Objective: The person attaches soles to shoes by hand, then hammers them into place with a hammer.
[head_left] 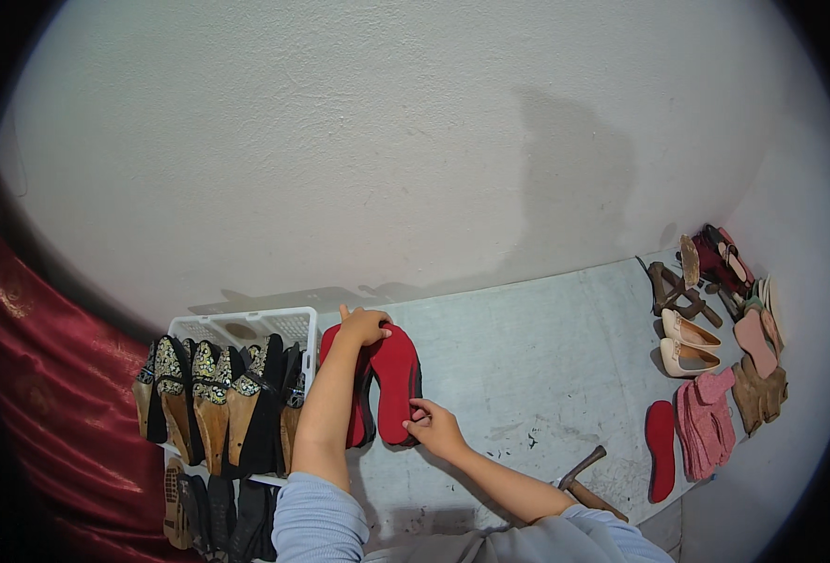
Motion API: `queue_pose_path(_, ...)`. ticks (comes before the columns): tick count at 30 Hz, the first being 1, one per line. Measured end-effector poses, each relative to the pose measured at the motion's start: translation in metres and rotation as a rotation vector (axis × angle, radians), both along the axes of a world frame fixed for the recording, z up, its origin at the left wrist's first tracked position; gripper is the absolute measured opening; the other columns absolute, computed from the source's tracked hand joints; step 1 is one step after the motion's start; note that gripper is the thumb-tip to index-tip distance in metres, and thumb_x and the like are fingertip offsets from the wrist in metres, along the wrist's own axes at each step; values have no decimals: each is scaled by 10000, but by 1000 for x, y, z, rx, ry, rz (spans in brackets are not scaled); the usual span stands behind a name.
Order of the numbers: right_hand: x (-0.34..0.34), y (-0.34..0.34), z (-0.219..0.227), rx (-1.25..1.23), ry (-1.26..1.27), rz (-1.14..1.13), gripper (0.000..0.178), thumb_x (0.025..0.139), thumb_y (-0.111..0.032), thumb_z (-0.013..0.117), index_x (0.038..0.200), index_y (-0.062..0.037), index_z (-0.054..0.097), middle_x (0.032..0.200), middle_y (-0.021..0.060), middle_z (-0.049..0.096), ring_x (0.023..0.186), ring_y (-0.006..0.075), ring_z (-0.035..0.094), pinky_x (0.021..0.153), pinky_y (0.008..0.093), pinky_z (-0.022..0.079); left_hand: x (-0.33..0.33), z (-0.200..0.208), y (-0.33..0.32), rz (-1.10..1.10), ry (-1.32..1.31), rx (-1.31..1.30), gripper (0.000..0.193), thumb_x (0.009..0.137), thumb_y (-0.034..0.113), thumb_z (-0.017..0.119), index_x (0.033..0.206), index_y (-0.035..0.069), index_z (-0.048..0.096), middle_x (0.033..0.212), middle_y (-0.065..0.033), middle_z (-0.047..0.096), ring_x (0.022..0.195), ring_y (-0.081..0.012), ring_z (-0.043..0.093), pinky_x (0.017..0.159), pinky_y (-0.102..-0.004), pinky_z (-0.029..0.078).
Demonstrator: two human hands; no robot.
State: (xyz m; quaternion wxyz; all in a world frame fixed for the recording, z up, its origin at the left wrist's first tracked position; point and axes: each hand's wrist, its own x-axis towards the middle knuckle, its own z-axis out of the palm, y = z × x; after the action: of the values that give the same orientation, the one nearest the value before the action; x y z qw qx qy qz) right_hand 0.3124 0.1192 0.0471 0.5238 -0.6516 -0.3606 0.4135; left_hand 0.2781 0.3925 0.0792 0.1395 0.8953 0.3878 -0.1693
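Two red-faced shoe soles with dark edges are side by side, upright on the table beside a white crate. The right sole point(397, 380) shows its whole red face, while the left sole point(357, 427) is partly covered by my left forearm. At their top ends, my left hand point(365, 326) is closed, with its thumb on the right sole's upper edge. My right hand point(436, 430) pinches that same sole's lower right edge between thumb and fingers.
The white crate point(312, 328) at left carries several black shoes with glittery uppers point(211, 366) on wooden lasts. A hammer point(591, 488) lies near the front edge. Farther right are a loose red insole point(660, 450), pink fabric pieces point(706, 427) and cream shoes point(687, 359). A wall point(415, 141) rises behind.
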Motion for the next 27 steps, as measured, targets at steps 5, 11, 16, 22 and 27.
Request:
queue_pose_path(5,-7,-10,-5,38,-1,-39,438,779,-159,717,1159,7,577,836,100,607,680,141,607,648,278,510,-6,-8,-21,-12,-112,56,347,831,390,624,1164,297,615,1129,-18,638,1167,-250,502,986,-615,154)
queue_pose_path(11,8,-47,2,92,-166,-98,414,792,-255,706,1146,-74,593,1005,137,548,813,194,568,767,315,488,-6,1,-63,-7,-313,281,455,855,339,586,1298,276,500,1303,-65,517,1214,-259,467,995,-661,161)
queue_pose_path(16,71,-152,-14,88,-236,-323,433,742,-217,725,1132,-91,586,1062,139,525,936,229,535,838,336,456,-2,39,-151,64,-768,231,456,855,277,593,1287,168,495,1279,-85,522,1238,-261,426,1011,-591,169)
queue_pose_path(22,136,-326,-9,-468,-829,-963,641,636,-160,736,1224,-87,491,1229,171,441,1200,348,391,1008,504,296,-16,-17,-292,259,-1221,-201,412,842,271,613,1228,146,544,1191,-47,585,1150,-185,512,1016,-472,178)
queue_pose_path(27,164,-414,-13,-840,-768,-1119,798,650,-207,753,1333,-103,356,1315,165,387,1293,342,304,1049,580,220,-26,-70,-384,248,-1016,-420,405,814,281,642,1196,168,573,1155,-20,607,1104,-168,537,985,-464,176)
